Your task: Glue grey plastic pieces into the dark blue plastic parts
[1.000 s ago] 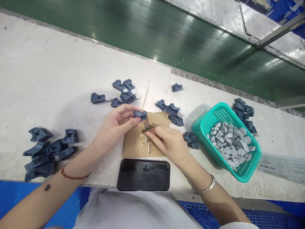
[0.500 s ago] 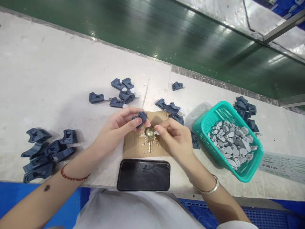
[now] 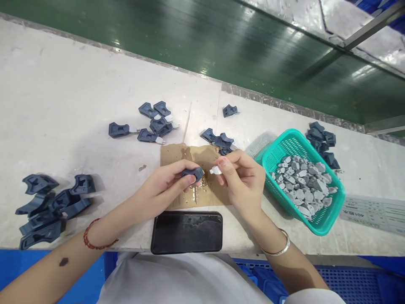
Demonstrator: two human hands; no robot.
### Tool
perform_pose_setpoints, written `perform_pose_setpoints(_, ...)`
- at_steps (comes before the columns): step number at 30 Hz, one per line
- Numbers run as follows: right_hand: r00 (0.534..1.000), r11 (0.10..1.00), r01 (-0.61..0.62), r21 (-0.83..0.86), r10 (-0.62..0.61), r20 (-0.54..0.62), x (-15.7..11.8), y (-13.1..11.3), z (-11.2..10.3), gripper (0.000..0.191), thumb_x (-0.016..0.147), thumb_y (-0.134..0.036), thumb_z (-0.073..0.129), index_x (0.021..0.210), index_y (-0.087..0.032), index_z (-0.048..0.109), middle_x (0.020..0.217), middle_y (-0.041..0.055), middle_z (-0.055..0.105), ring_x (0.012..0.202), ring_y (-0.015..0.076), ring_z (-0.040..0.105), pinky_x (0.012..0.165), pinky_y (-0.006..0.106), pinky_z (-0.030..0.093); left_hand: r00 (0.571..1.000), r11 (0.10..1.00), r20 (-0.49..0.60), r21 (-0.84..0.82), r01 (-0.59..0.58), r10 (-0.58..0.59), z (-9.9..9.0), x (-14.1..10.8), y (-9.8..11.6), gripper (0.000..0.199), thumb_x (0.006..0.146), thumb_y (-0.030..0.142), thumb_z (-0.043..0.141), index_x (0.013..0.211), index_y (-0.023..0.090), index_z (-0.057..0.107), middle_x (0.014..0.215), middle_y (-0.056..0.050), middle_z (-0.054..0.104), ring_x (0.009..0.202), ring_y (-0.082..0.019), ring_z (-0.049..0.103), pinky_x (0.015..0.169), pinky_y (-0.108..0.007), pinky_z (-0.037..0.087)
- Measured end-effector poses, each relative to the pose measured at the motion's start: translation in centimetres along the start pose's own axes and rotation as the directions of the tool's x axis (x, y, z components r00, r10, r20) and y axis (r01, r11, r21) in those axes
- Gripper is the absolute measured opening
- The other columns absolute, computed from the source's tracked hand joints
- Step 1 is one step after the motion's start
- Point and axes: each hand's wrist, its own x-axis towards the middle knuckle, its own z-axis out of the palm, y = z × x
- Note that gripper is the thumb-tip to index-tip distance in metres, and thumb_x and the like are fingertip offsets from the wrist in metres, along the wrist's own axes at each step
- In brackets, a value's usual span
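My left hand (image 3: 169,183) pinches a dark blue plastic part (image 3: 193,173) above a piece of brown cardboard (image 3: 177,204). Just to its right, my right hand (image 3: 242,179) holds a small white piece (image 3: 215,170) between thumb and fingers. A narrow gap separates the two pieces. Wet, shiny drops lie on the cardboard beneath, and the round dish there is hidden by my left hand. The green basket (image 3: 329,226) to the right holds a heap of small grey-white pieces (image 3: 305,185).
A black phone (image 3: 187,232) lies at the table's front edge. Dark blue parts are piled at the left (image 3: 47,207) and back right (image 3: 322,141). Others, some with white pieces attached, lie behind the cardboard (image 3: 158,124). A labelled sheet (image 3: 373,215) is at the right.
The white piece has come up from the round dish in my right hand. My left hand has lowered and turned the blue part, which now covers the dish. The view has shifted slightly.
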Motion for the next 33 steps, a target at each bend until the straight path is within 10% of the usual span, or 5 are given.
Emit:
perform_pose_setpoints(18, 0.995, 0.993, 0.069, -0.093, -0.061, 0.085, -1.0, 0.7, 0.2, 0.028, 0.098, -0.040, 0.068, 0.078, -0.021, 0.066, 0.057, -0.0044, 0.061, 0.048, 0.0088, 0.049, 0.048, 0.024, 0.040, 1.000, 1.000, -0.009, -0.010, -0.014, 0.014, 0.4, 0.2, 0.1, 0.024, 0.105, 0.035, 0.054, 0.110, 0.019, 0.071, 0.089, -0.003, 0.069, 0.069, -0.012, 0.053, 0.064, -0.024, 0.043)
perform_pose_setpoints(33, 0.916, 0.874, 0.394, -0.283, -0.348, 0.200, -1.0, -0.4, 0.1, 0.020, 0.101, -0.019, 0.061, 0.082, -0.022, 0.064, 0.067, -0.0050, 0.071, 0.050, 0.0061, 0.056, 0.049, 0.020, 0.041, 0.999, 0.999, 0.008, 0.005, 0.049, -0.049, 0.5, 0.2, 0.2, 0.027, 0.104, 0.041, 0.054, 0.102, 0.018, 0.067, 0.073, 0.001, 0.056, 0.062, -0.011, 0.045, 0.056, -0.025, 0.036)
